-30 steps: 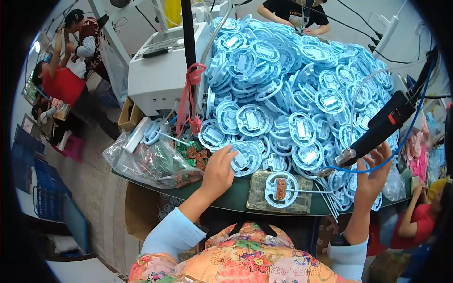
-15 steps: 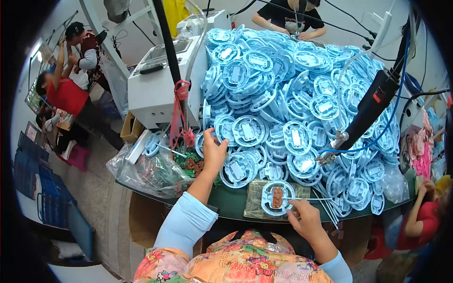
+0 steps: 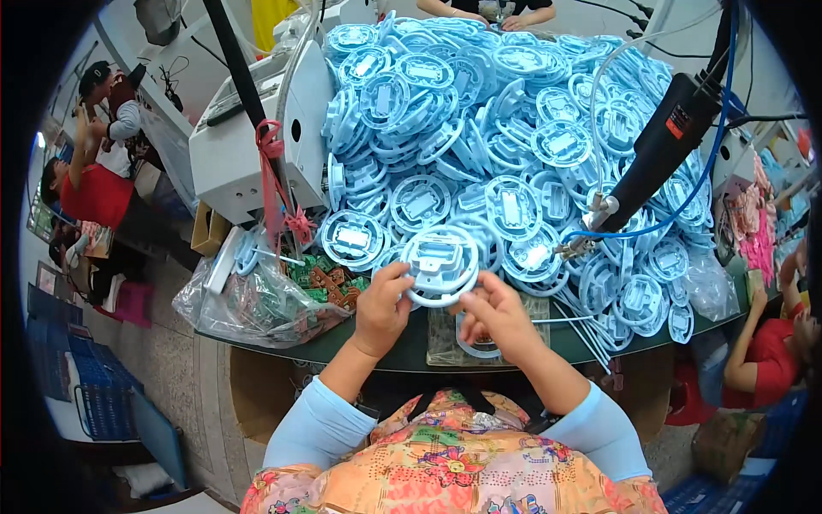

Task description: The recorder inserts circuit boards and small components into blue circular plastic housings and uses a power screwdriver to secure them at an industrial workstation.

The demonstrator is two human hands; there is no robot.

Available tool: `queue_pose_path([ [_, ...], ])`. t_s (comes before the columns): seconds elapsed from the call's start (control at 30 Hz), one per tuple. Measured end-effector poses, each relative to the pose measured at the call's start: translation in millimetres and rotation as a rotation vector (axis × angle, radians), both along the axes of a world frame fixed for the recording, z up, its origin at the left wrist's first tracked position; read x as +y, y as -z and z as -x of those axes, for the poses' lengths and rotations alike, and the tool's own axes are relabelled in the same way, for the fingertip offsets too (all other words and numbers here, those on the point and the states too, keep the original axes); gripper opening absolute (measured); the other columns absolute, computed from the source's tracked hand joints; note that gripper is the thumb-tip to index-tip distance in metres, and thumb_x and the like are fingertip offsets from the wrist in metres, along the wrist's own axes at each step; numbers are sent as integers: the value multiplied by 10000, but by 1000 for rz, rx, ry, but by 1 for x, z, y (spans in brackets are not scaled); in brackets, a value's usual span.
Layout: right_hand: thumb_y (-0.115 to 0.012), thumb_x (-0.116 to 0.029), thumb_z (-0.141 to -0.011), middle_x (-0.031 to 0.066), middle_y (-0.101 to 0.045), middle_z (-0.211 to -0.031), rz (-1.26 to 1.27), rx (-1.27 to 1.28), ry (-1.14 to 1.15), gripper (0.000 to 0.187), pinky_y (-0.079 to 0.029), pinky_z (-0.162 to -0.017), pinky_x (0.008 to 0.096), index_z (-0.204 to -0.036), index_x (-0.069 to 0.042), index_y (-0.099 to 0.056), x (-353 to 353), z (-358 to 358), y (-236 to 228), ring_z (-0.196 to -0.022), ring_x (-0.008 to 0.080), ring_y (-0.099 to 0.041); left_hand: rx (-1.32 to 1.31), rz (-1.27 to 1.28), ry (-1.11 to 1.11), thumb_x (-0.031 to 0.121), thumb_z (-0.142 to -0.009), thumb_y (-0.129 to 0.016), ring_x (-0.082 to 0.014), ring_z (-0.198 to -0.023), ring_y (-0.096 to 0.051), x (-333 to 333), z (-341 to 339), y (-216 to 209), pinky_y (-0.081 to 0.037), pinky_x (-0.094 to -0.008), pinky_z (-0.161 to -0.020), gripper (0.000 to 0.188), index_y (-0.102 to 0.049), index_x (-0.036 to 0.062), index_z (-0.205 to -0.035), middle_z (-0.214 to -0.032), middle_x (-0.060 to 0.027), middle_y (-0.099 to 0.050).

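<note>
My left hand (image 3: 382, 310) is closed on the left edge of a light blue round plastic housing (image 3: 439, 262), lifted in front of the pile and tilted. At its lower right rim, my right hand (image 3: 501, 319) has bent fingers on the ring, partly hiding one another. Beneath the right hand, another light blue housing (image 3: 479, 349) lies on a tape-covered block (image 3: 441, 343), mostly hidden. A thin pale blue stick (image 3: 561, 320) sticks out to the right from behind that hand.
A large heap of light blue housings (image 3: 514, 128) covers the table. A black powered screwdriver (image 3: 668, 141) hangs at right. On the left are a white machine (image 3: 257, 137), a clear plastic bag (image 3: 257, 300) and green and brown circuit boards (image 3: 330, 278). Several thin sticks (image 3: 584, 336) lie at right.
My left hand has taken a housing and brought it towards me. My right hand has left the stick and moved up and left to this housing. The whole view has shifted.
</note>
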State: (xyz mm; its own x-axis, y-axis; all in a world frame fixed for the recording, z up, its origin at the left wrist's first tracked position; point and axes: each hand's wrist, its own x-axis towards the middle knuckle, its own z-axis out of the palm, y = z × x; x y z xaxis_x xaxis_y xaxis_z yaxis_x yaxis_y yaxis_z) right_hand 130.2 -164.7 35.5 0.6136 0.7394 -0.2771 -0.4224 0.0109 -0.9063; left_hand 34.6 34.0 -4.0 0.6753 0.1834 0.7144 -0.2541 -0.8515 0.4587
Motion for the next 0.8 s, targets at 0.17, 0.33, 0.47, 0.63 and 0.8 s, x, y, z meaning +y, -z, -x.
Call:
queue_pose_path([
  [0.17,-603,-132,-951,61,-637,-845,-31,-107,241,185,-491,-504,227,-1069,9,-582,14,-7,12,-591,105,-619,177,95,-33,-58,-713,-725,-381,-1080,-588,-11,7,4,-500,-409,-896,459,-562,34,-1132,-1190,-185,-571],
  [0.33,-576,-26,-942,43,-620,-845,-34,-527,419,87,-495,-655,244,-1009,0,-528,-10,-8,18,-727,99,-629,216,56,-208,-10,-762,-722,-415,-1307,-407,6,3,1,-352,-442,-1083,696,-437,13,-1396,-1400,-228,-403],
  [0.47,-562,11,-938,53,-581,-938,-62,-592,471,125,-526,-714,248,-1060,5,-535,-57,8,5,-769,122,-641,275,232,-111,38,-823,-719,-194,-913,-605,-6,16,-12,-498,-296,-745,431,-568,24,-1226,-1068,-130,-579],
  [0.63,-566,14,-934,74,-587,-966,24,-582,608,127,-529,-675,253,-1058,11,-537,-108,19,-6,-746,147,-653,916,721,157,152,-881,-716,-66,-545,-579,-50,5,-4,-432,-236,-458,297,-614,-3,-1113,-697,-42,-654],
  [0.8,-537,28,-931,107,-605,-1012,-21,-633,784,150,-568,-645,286,-1081,20,-536,-127,29,-26,-735,174,-660,755,677,273,46,-873,-672,-180,-658,-677,-57,3,3,-516,-298,-548,235,-541,15,-1066,-817,-110,-688],
])
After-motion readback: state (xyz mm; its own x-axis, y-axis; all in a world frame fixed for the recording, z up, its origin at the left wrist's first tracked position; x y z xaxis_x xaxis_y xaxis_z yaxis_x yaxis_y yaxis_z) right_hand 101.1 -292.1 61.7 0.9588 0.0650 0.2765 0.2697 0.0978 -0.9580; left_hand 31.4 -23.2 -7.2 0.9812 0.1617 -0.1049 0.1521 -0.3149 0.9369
